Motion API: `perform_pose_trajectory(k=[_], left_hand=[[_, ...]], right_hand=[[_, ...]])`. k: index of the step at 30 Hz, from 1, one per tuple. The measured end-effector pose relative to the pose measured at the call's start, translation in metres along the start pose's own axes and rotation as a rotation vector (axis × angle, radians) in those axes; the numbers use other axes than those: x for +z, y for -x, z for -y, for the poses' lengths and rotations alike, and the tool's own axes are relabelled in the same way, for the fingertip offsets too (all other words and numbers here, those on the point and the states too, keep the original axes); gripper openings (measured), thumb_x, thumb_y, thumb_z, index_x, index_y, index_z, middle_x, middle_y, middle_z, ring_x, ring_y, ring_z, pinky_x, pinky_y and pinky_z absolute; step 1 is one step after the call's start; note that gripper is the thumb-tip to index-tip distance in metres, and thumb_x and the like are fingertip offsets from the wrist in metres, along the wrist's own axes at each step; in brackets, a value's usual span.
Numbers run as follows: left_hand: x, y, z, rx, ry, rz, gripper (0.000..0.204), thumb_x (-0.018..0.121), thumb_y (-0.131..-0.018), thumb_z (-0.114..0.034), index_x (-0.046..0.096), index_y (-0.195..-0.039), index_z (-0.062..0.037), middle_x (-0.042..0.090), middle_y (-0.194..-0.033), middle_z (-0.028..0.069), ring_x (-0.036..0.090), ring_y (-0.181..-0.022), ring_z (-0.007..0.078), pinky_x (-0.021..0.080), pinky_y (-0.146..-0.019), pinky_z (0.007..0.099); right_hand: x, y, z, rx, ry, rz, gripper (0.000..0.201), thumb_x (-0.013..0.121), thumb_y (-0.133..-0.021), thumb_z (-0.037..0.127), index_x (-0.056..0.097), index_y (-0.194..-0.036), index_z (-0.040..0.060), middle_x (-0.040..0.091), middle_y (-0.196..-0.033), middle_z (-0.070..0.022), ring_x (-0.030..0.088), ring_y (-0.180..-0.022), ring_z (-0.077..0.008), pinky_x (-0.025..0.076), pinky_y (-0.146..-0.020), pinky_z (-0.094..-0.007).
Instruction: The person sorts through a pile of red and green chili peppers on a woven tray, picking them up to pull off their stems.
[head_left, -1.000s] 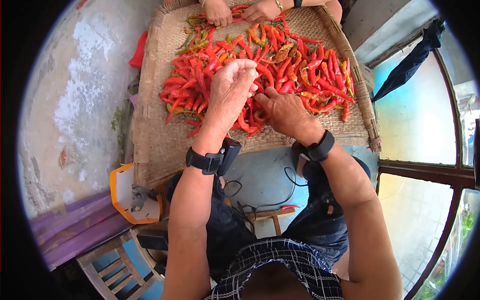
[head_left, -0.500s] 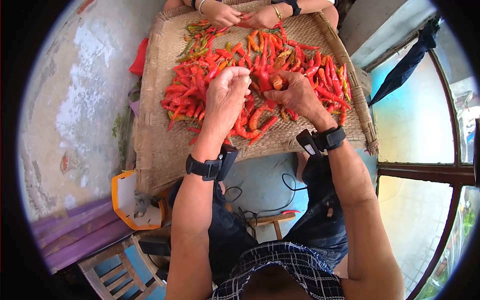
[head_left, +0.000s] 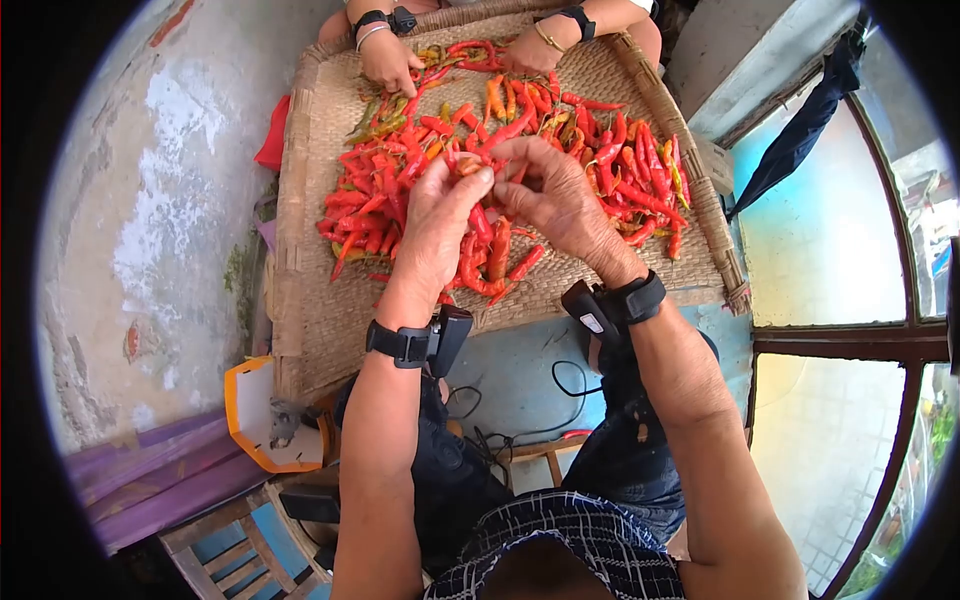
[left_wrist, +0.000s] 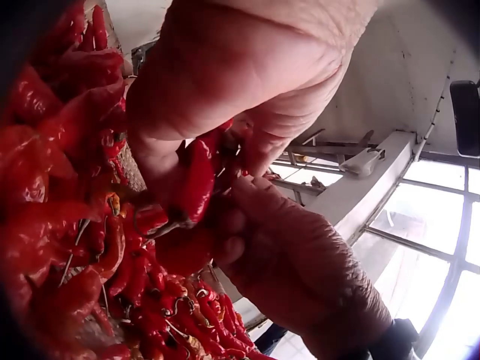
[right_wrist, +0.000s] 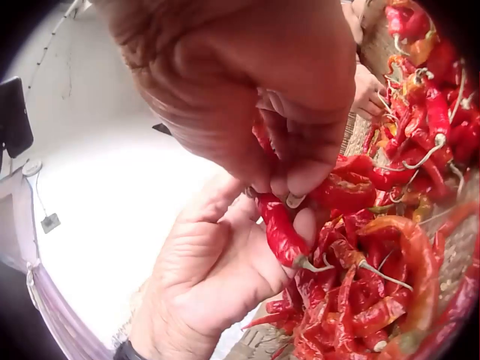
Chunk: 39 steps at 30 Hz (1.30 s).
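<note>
Both hands meet over a heap of red chili peppers (head_left: 375,190). My left hand (head_left: 437,225) holds a red chili pepper (right_wrist: 283,232) between thumb and fingers, its pale stem hanging down in the right wrist view. From above, my right hand (head_left: 565,205) pinches with curled fingertips at the pepper's upper end; more red shows between its fingers. Seen from the left wrist, the same pepper (left_wrist: 199,180) hangs under the left fingers, and the right hand (left_wrist: 300,270) comes up against them. Part of the grip is hidden behind the fingers.
A woven tray (head_left: 310,250) with a raised rim carries the peppers. Across it, another person's hands (head_left: 390,65) work at the far peppers. A plastered wall (head_left: 180,200) stands left, windows (head_left: 830,210) right. Below are an orange-edged box (head_left: 250,400) and a wooden stool (head_left: 535,450).
My right hand reached into the heap, lifted peppers, and has moved left to meet my left hand, which has turned towards it. The other person's hands have moved apart.
</note>
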<state>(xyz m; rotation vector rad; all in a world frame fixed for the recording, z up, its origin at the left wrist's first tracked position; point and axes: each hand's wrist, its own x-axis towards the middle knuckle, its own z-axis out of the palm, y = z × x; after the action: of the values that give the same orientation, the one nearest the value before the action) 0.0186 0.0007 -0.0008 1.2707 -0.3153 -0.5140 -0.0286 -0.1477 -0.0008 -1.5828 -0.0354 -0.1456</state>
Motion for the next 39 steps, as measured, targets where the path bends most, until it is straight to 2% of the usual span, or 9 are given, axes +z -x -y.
perform_pose_trajectory(k=[9,22,25,26,27,28,29,32,39], left_hand=[[-0.006,0.004,-0.014,0.04,0.213,-0.217,0.022,0.06,-0.085,-0.019,0.054,-0.103,-0.0087,0.06,-0.098,0.0056,0.057,-0.089,0.0144,0.05,-0.068,0.0305],[-0.015,0.004,-0.014,0.145,0.321,-0.267,0.013,0.06,-0.084,-0.014,0.055,-0.094,-0.0056,0.062,-0.088,0.0071,0.059,-0.075,0.0137,0.05,-0.062,0.0264],[-0.016,0.005,-0.018,0.154,0.335,-0.318,0.013,0.061,-0.084,-0.013,0.055,-0.094,-0.0061,0.062,-0.087,0.0067,0.059,-0.074,0.0142,0.05,-0.062,0.027],[-0.014,0.005,-0.02,0.154,0.326,-0.318,0.014,0.061,-0.084,-0.013,0.055,-0.094,-0.0062,0.062,-0.087,0.0067,0.059,-0.075,0.0142,0.049,-0.063,0.0273],[-0.014,0.006,-0.021,0.155,0.317,-0.318,0.014,0.061,-0.083,-0.013,0.055,-0.094,-0.0064,0.062,-0.087,0.0067,0.058,-0.075,0.0142,0.049,-0.063,0.0276],[-0.014,0.006,-0.021,0.156,0.316,-0.316,0.014,0.061,-0.083,-0.013,0.055,-0.094,-0.0064,0.062,-0.087,0.0067,0.058,-0.075,0.0142,0.049,-0.063,0.0276],[-0.014,0.005,-0.02,0.143,0.316,-0.289,0.014,0.061,-0.083,-0.013,0.055,-0.094,-0.0064,0.062,-0.087,0.0067,0.058,-0.076,0.0141,0.049,-0.064,0.0276],[-0.01,0.004,-0.021,0.124,0.302,-0.263,0.015,0.06,-0.083,-0.014,0.055,-0.095,-0.0065,0.062,-0.088,0.0065,0.059,-0.077,0.014,0.049,-0.064,0.0276],[-0.008,0.005,-0.018,0.116,0.251,-0.214,0.017,0.06,-0.084,-0.016,0.055,-0.097,-0.0066,0.063,-0.088,0.0062,0.061,-0.078,0.0155,0.049,-0.065,0.0273]], right_hand=[[-0.017,-0.006,0.017,0.066,-0.302,-0.203,0.021,0.044,-0.096,0.017,0.054,-0.11,0.0029,0.063,-0.08,-0.0042,0.052,-0.059,-0.0066,0.043,-0.051,-0.0201],[-0.049,-0.007,0.017,-0.023,-0.411,-0.482,0.021,0.044,-0.098,0.017,0.055,-0.11,0.0037,0.063,-0.082,-0.0053,0.047,-0.054,-0.0069,0.043,-0.05,-0.0212],[-0.069,-0.012,0.012,-0.197,0.162,-0.624,0.024,0.051,-0.095,0.018,0.055,-0.113,0.0018,0.063,-0.085,-0.0091,0.059,-0.064,-0.0147,0.049,-0.055,-0.0263],[-0.073,-0.012,0.007,-0.197,0.161,-0.624,0.024,0.051,-0.095,0.018,0.055,-0.113,0.0018,0.063,-0.085,-0.0091,0.059,-0.064,-0.0147,0.049,-0.055,-0.0263],[-0.071,-0.011,0.01,-0.325,0.646,-0.641,0.027,0.056,-0.093,0.02,0.055,-0.113,0.0019,0.063,-0.088,-0.0123,0.061,-0.069,-0.0198,0.05,-0.06,-0.0297],[-0.069,-0.008,0.013,-0.446,1.134,-0.633,0.031,0.061,-0.09,0.022,0.056,-0.113,0.002,0.062,-0.092,-0.0154,0.062,-0.074,-0.025,0.051,-0.064,-0.0332],[-0.064,-0.003,0.014,-0.343,1.03,-0.445,0.042,0.068,-0.084,0.028,0.056,-0.116,0.0033,0.06,-0.097,-0.0194,0.061,-0.083,-0.0314,0.05,-0.073,-0.0375],[-0.038,0.005,0.017,-0.218,0.499,-0.09,0.043,0.068,-0.085,0.03,0.057,-0.115,0.0013,0.062,-0.097,-0.0185,0.063,-0.083,-0.0242,0.05,-0.072,-0.034],[-0.016,0.012,0.016,0.027,0.269,0.161,0.024,0.063,-0.087,0.013,0.061,-0.106,-0.0016,0.066,-0.08,-0.0094,0.062,-0.076,-0.017,0.05,-0.069,-0.0319]])
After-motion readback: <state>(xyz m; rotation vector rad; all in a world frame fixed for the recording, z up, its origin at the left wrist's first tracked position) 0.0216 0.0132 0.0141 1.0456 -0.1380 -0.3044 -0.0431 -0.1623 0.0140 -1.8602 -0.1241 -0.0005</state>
